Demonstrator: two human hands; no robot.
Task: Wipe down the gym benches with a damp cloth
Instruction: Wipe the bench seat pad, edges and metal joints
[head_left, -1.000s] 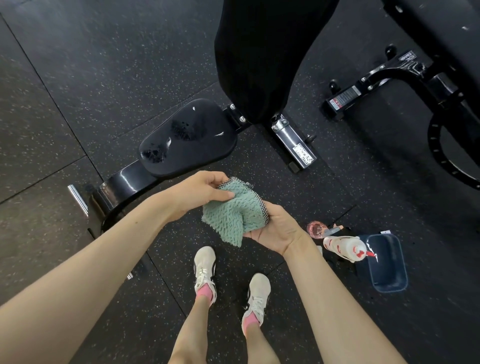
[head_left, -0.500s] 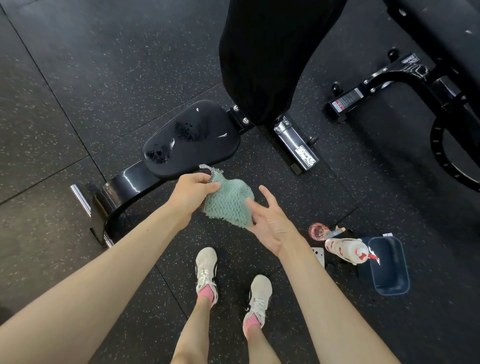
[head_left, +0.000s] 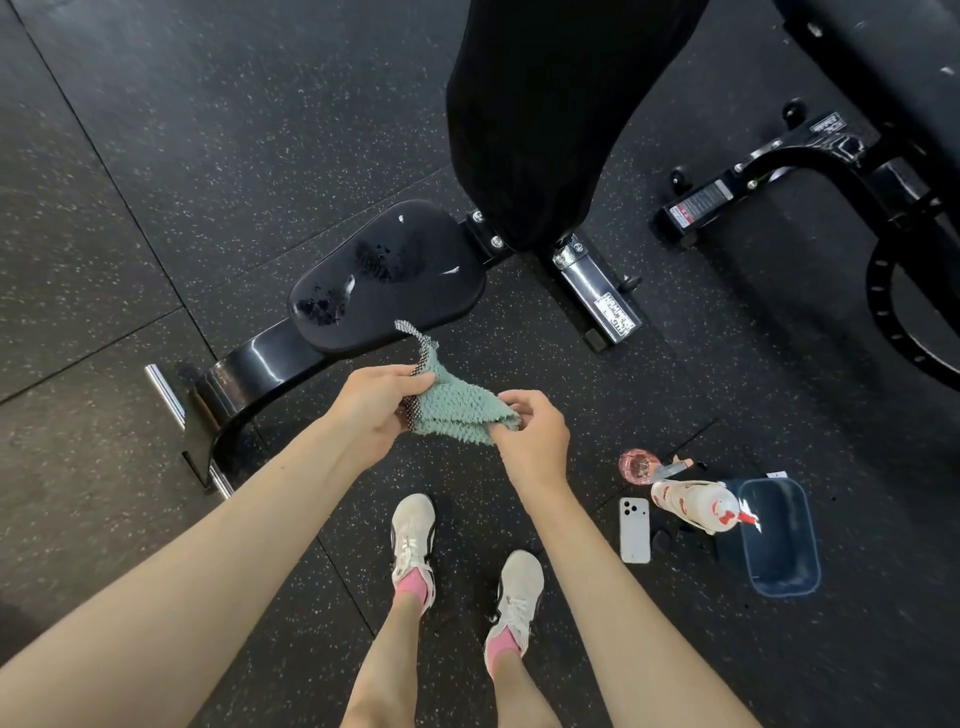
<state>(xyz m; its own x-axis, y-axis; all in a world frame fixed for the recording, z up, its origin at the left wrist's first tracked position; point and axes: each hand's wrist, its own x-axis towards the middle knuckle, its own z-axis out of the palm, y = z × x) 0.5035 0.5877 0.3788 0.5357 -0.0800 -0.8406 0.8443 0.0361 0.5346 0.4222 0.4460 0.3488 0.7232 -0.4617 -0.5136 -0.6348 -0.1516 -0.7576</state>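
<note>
A green fluffy cloth (head_left: 453, 410) with a checked edge is stretched between both hands, just in front of the bench. My left hand (head_left: 375, 405) grips its left end, one corner sticking up past the fingers. My right hand (head_left: 535, 431) pinches its right end. The black bench seat pad (head_left: 415, 291) lies just beyond the cloth, with worn patches and wet glints on it. The upright black back pad (head_left: 540, 114) rises behind the seat.
The bench's black foot with a chrome bar (head_left: 171, 400) juts left. A second bench frame (head_left: 779, 176) stands at the right. On the rubber floor at the right lie a phone (head_left: 635, 530), a spray bottle (head_left: 696, 504), a pink cup (head_left: 638, 465) and a blue tub (head_left: 779, 540).
My right hand, which let go of the bunched cloth half a second ago, has taken its right end again. Both hands now pull the cloth out wider.
</note>
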